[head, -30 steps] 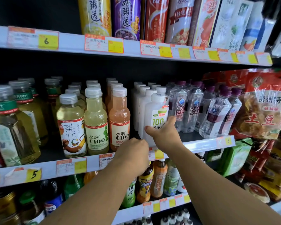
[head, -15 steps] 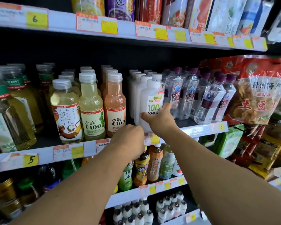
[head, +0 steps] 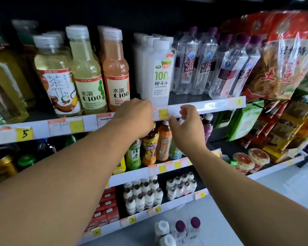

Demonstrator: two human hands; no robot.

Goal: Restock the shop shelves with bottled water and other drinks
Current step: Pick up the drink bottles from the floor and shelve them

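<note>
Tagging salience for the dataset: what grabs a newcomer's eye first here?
Two bare forearms reaching in from below, left hand fisted at the middle shelf's white price rail, right hand loosely curled just below it. Behind them stands the opaque white coconut-water bottle; far right hangs a red snack bag.

left hand [head: 134,116] hides its own fingers and the shelf rail [head: 206,105] behind; tea bottles [head: 5,82] at nine o'clock are blurred, edge-cropped.

Bright, even shop light; shelf recess at the top is dark. Motion blur softens the upper left bottles; wide-angle bending at edges.
</note>
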